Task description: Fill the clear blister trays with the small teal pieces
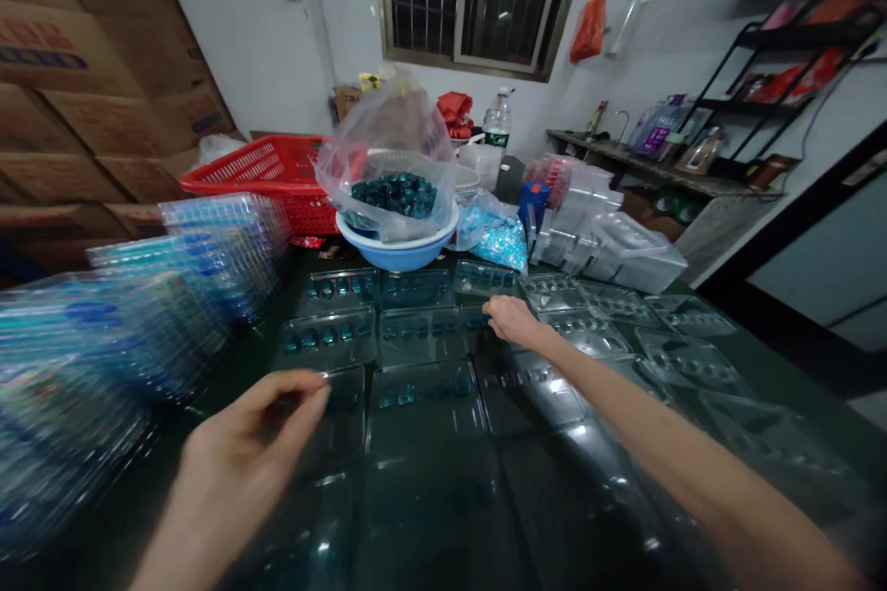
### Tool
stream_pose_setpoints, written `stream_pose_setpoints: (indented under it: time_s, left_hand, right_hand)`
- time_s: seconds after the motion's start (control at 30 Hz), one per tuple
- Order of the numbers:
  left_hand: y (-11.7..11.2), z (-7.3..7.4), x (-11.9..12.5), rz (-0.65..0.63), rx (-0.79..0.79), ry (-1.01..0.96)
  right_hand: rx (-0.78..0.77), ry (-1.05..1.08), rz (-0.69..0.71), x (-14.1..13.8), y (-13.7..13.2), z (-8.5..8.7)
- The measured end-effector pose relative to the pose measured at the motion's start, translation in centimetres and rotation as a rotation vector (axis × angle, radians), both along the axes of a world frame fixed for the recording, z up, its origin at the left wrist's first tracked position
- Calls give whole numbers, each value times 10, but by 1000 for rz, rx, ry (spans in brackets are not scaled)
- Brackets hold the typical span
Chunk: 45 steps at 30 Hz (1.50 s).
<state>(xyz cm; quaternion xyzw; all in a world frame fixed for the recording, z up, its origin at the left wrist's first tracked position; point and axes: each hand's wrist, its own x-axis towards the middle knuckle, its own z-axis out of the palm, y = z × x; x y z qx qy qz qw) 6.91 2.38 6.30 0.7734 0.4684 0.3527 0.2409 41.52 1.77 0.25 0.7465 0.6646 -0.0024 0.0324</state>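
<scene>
My left hand (239, 443) is pinched shut and my right hand (513, 319) touches a clear tray (419, 334) by the blue bowl (398, 251), where some trays hold blue bits (406, 394), but the bare trays (686, 360) right of it look empty.

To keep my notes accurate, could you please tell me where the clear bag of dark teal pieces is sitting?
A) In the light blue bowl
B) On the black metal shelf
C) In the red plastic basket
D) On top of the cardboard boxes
A. The clear plastic bag holding the dark teal pieces sits inside the light blue bowl, its sides rising above the rim.
</scene>
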Motion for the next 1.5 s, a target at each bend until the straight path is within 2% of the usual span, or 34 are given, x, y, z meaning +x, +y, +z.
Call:
stream_pose_setpoints:
  time_s: [0.1, 0.2, 0.37, 0.5, 0.6, 0.73, 0.97, 1.13, 1.33, 1.5]
  left_hand:
    - [20, 4, 55, -191, 110, 64]
    - [38, -6, 113, -356, 254, 256]
    - [58, -37, 200, -403, 321, 444]
    - [64, -59, 239, -439, 364, 583]
    - [67, -69, 249, -486, 383, 657]
    - [70, -75, 249, -541, 399, 720]
    - [68, -78, 245, -590, 443, 752]
    - [67, -75, 245, -595, 476, 755]
    - [69, -70, 249, -556, 486, 761]
    - [70, -68, 249, -554, 484, 769]
  right_hand:
    - [71, 23, -15, 9, -5, 8]
    - [147, 38, -44, 21, -8, 11]
    - [198, 66, -72, 29, -4, 1]
    - [199, 85, -76, 25, 5, -8]
    - [194, 95, -70, 22, 7, -9]
    - [187, 112, -70, 20, 6, -10]
    - [233, 138, -180, 10, 5, -22]
    - [332, 200, -290, 3, 6, -28]
    - [467, 383, -401, 14, 10, -20]
    - [560, 655, -394, 33, 7, -8]
